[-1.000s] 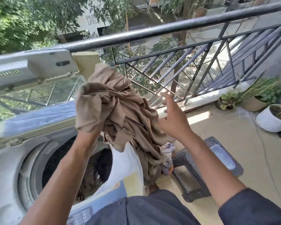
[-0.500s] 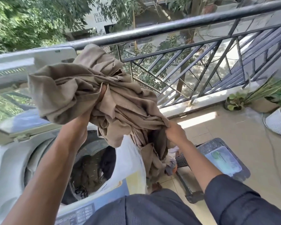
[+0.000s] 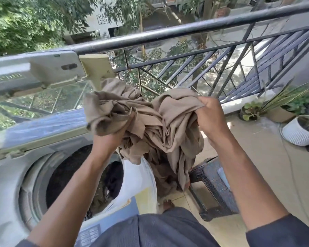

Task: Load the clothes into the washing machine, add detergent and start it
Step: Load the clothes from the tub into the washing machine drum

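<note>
Left hand (image 3: 108,139) grips one bunched end of a tan garment (image 3: 150,122), fingers buried in the folds. Right hand (image 3: 210,114) clenches the other end, knuckles up, thumb and fingers curled round a gathered ridge of cloth. Both hands raised at about the same height, garment slung between them in a crumpled mass; loose tail hangs down toward the floor, past the right edge of the washing machine (image 3: 4,184).

Machine is a top-loader, lid (image 3: 34,107) swung up and back against the balcony railing (image 3: 185,31). Drum opening (image 3: 70,175) sits below and left of the garment; dark clothes (image 3: 114,177) already lie inside, near the right wall of the drum. Garment is above the machine's right rim, not inside the drum.

Dark plastic stool (image 3: 214,186) on the tiled floor just right of the machine, partly behind the hanging cloth. Potted plants (image 3: 300,129) stand farther right along the railing base. Bare toes (image 3: 168,204) visible on the tiles below the cloth.
</note>
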{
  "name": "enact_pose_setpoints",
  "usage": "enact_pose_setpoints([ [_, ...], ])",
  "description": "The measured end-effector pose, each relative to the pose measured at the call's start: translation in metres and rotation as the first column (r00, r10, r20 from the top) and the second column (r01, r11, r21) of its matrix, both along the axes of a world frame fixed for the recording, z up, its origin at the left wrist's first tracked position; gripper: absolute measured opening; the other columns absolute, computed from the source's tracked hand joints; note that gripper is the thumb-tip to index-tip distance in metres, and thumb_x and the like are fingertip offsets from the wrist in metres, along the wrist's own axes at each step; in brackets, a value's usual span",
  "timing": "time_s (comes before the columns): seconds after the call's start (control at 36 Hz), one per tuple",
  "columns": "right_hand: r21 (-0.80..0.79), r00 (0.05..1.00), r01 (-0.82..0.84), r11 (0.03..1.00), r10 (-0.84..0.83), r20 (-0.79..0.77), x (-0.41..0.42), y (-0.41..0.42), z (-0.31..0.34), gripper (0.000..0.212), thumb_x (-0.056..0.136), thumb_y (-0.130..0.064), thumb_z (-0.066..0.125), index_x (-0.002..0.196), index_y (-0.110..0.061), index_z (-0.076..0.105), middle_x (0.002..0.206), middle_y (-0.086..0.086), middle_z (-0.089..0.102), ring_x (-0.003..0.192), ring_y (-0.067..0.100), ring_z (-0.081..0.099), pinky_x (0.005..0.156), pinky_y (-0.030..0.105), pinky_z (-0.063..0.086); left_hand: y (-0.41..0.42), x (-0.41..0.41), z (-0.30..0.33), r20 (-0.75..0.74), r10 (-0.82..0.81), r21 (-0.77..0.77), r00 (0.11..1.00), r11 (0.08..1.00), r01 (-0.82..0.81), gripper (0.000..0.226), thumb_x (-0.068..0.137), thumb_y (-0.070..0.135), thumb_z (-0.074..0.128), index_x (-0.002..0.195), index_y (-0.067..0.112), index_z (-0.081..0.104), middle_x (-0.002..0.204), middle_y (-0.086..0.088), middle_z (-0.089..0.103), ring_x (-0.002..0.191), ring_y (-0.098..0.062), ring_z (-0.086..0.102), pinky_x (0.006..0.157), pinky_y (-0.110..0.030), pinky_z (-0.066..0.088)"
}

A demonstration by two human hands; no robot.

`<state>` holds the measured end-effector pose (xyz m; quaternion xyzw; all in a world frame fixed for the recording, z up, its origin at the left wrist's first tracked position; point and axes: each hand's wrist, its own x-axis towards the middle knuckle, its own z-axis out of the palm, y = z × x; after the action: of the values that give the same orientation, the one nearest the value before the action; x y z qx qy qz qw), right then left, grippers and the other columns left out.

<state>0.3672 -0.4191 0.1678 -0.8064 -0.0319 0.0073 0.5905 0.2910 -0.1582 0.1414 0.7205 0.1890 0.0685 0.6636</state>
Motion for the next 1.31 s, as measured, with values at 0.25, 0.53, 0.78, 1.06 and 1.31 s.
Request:
enact_pose_setpoints([
  [0.25,0.176,0.988,-0.153,0.972,0.144,0.064,-0.021,0.029,0.036,0.027,0.097,-0.018,0.06,0.083,-0.02,0.082,0.079,0.01,0.077,0.07,0.017,0.068,0.063,0.034,0.052,-0.011,-0.009,0.005,-0.063,-0.446,-0.08,0.893,0.894,0.441,0.047,0.064,0.049,0.097,0.104,0.027,0.086,0.11,-0.002,0.083,0.108,-0.018,0.078,0.091,-0.031,0.064],
  [0.53,-0.023,0.909,-0.412,0.911,0.412,0.065,-0.035,0.051,0.032,0.024,0.096,-0.019,0.064,0.091,0.002,0.071,0.088,0.029,0.07,0.078,0.028,0.065,0.071,0.062,0.054,-0.032,0.0,-0.009,-0.047,-0.066,0.149,0.997,0.986,0.072,0.023,0.074,0.029,0.097,0.081,0.036,0.076,0.079,0.032,0.075,0.081,0.015,0.069,0.07,-0.014,0.055],
  [0.78,-0.267,0.993,-0.106,0.958,0.115,0.02,-0.033,0.002,-0.033,0.046,0.089,-0.007,0.057,0.119,-0.041,0.065,0.109,-0.021,0.07,0.098,0.001,0.069,0.082,0.026,0.058,-0.024,-0.001,-0.012,-0.068,0.132,-0.063,0.989,0.989,-0.136,0.026,0.077,0.029,0.083,0.078,0.054,0.077,0.082,0.023,0.079,0.079,0.005,0.074,0.076,-0.034,0.062],
  [1.06,-0.466,0.716,-0.574,0.673,0.137,-0.684,-0.05,0.021,-0.159,0.123,0.068,-0.05,0.086,0.16,-0.016,0.012,0.15,0.009,0.052,0.134,0.032,0.055,0.099,0.042,0.053,-0.033,0.005,0.024,0.023,0.084,-0.32,0.996,0.945,-0.072,0.02,0.089,0.022,0.07,0.109,0.022,0.071,0.084,0.006,0.074,0.077,-0.005,0.068,0.07,-0.025,0.057],
  [1.31,-0.507,0.834,-0.212,0.836,-0.116,-0.54,-0.039,0.044,-0.183,0.027,0.1,-0.026,0.055,0.119,-0.012,0.067,0.122,0.015,0.072,0.117,0.038,0.066,0.092,0.043,0.055,-0.023,0.008,0.045,0.127,0.092,-0.341,0.988,0.939,-0.043,0.06,0.086,0.025,0.072,0.143,0.008,0.062,0.119,0.001,0.077,0.106,-0.009,0.074,0.082,-0.023,0.06],
])
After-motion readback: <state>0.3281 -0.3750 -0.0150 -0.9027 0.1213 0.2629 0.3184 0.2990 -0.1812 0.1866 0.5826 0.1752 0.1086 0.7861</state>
